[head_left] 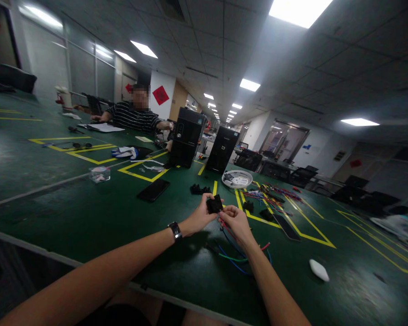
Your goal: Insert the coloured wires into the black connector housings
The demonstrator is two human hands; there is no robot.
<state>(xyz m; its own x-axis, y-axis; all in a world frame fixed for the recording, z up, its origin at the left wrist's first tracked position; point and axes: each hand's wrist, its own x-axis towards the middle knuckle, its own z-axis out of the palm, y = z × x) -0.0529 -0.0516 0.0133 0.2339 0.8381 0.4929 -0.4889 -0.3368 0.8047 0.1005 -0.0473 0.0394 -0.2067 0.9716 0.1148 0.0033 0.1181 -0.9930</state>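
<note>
My left hand, with a watch at its wrist, is closed on a small black plastic block held above the table. Close against the block's lower right side, my right hand pinches a thin red wire. Blue, green and red wires hang and curl beneath the right hand, over the tabletop. Whether the red wire's tip sits in the block is hidden by the fingers. More black plastic parts lie just beyond my left hand, and another black part lies to the right of my hands.
A phone lies left on the green table. Two black computer towers stand ahead, beside a round white basket. Bundled wires and a white object are at right. Another person sits across the table.
</note>
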